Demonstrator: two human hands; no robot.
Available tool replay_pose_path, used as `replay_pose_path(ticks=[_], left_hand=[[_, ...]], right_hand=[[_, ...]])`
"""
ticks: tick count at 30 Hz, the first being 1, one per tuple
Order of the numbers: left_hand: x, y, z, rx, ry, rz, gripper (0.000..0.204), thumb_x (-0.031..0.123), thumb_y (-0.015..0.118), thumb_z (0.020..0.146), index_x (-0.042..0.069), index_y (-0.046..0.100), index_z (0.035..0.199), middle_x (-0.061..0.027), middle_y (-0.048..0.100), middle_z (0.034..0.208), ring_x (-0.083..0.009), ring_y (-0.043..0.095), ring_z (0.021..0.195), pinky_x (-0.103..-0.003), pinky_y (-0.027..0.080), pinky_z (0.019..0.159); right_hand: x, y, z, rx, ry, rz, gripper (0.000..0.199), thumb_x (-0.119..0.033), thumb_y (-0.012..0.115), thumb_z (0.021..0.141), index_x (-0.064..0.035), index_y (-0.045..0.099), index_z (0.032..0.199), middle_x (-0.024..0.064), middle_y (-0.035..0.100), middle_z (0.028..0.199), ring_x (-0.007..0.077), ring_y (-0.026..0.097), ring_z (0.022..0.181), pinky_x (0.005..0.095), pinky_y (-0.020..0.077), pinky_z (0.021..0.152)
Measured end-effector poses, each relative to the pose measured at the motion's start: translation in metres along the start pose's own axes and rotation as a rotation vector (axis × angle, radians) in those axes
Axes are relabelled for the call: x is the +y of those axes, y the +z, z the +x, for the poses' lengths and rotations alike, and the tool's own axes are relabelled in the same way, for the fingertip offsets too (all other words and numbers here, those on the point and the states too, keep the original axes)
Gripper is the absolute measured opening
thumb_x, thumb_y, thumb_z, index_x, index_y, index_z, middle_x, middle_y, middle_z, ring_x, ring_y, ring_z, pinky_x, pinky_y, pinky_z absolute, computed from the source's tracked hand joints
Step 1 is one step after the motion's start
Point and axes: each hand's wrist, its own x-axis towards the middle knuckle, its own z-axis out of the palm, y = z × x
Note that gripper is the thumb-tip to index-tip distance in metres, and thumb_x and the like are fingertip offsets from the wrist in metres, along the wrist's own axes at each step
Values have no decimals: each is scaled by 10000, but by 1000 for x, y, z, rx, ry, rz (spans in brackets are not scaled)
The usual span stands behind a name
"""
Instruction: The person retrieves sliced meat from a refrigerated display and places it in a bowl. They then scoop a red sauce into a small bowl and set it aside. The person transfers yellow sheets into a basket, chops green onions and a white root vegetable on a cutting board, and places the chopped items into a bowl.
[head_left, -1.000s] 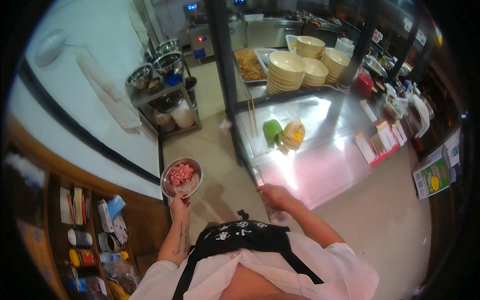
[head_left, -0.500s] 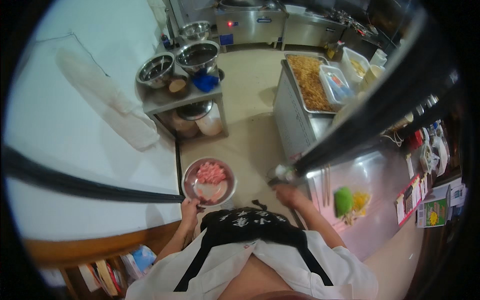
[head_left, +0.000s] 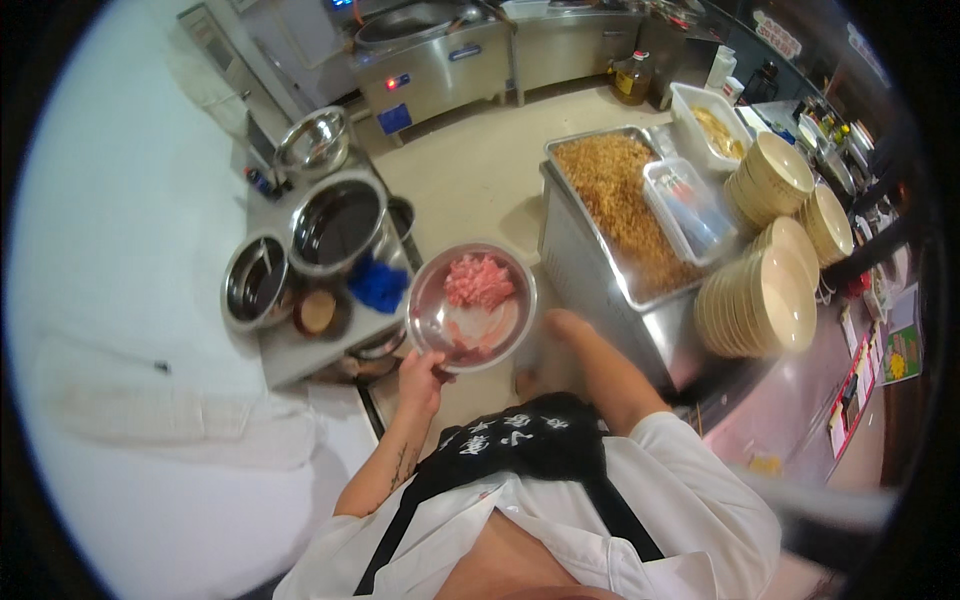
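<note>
A round metal bowl (head_left: pixel 425 300) hangs in front of me, gripped at its near left rim by my left hand (head_left: pixel 425 375). Inside it lies a heap of raw pink chopped meat (head_left: pixel 478 282), with loose pieces and pinkish wet smears around it. My right hand (head_left: pixel 562 322) is low on the other side, between the bowl and the steel counter. It is blurred and its fingers do not show, so I cannot tell whether it holds anything. A black apron (head_left: pixel 520 440) covers my front.
At left, a steel table (head_left: pixel 285 365) carries basins of dark liquid (head_left: pixel 338 222) and a blue cloth (head_left: pixel 378 286). On the right, a tray of brown crumbly food (head_left: pixel 610 190) and stacked bowls (head_left: pixel 755 305) crowd the counter. Stoves (head_left: pixel 440 75) line the back.
I have moved forward, so the tables and stoves appear nearer. The bowl has come up and to the right with my left hand still on its rim. The pink board has slid toward the lower right.
</note>
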Motion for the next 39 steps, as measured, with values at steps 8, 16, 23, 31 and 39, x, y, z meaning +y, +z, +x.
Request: replay_pose_path(ticks=[8,16,23,31,39], left_hand=[[78,51,175,56,75,4,316,52,605,841,43,614,1157,-71,707,957,-197,675,717,-322,550,530],[152,102,392,114,15,67,268,73,618,852,56,592,1118,-81,692,896,-214,659,642,-324,539,507],[228,179,637,-20,-75,232,194,55,608,855,32,625,1046,-66,687,864,-185,659,636,-317,538,505],[326,357,865,-309,-123,552,218,89,625,877,11,628,1081,-99,702,911,-193,657,664,-321,547,565],[319,518,1010,-417,-246,441,218,107,648,873,23,619,1072,-96,692,896,-200,655,677,-323,540,567]], right_hand=[[-62,-152,131,-156,-489,-77,204,-208,613,832,-34,700,892,224,708,1006,423,675,933,477,548,773],[-50,-325,231,224,-312,137,341,-179,599,863,-60,669,1175,242,711,1057,408,680,1012,456,551,850],[41,-442,344,262,249,248,349,-181,607,927,-76,641,1257,250,696,1158,400,673,1074,464,546,881],[55,-472,387,528,546,504,304,-182,616,930,-60,664,1204,240,725,1038,379,706,987,463,561,850],[52,-519,462,67,355,705,355,-209,694,953,-22,646,1251,157,746,1046,247,703,962,376,553,867]])
